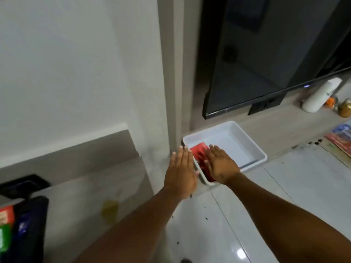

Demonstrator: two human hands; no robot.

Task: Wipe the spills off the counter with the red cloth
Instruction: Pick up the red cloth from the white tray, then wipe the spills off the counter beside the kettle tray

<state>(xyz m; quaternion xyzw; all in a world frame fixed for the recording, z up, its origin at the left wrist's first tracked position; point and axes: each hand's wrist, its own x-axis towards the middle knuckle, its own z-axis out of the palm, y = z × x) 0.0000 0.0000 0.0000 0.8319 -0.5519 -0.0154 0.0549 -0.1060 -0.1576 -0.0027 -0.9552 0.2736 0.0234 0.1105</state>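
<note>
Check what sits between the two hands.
In the head view, the red cloth and the near-left rim of the white tray lie between the left hand and right hand. The cloth sits inside the tray, partly under the right hand.

head cam | looks fwd+down | close over white tray (pixel 254 149) | single view

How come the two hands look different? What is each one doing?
The right hand reaches over the white tray and covers part of the red cloth; the left hand is beside the tray, mostly outside its rim, with no cloth under it. The right hand looks darker, in shade; the left looks lighter. Both are flat, palm down, fingers stretched out, holding nothing.
</note>
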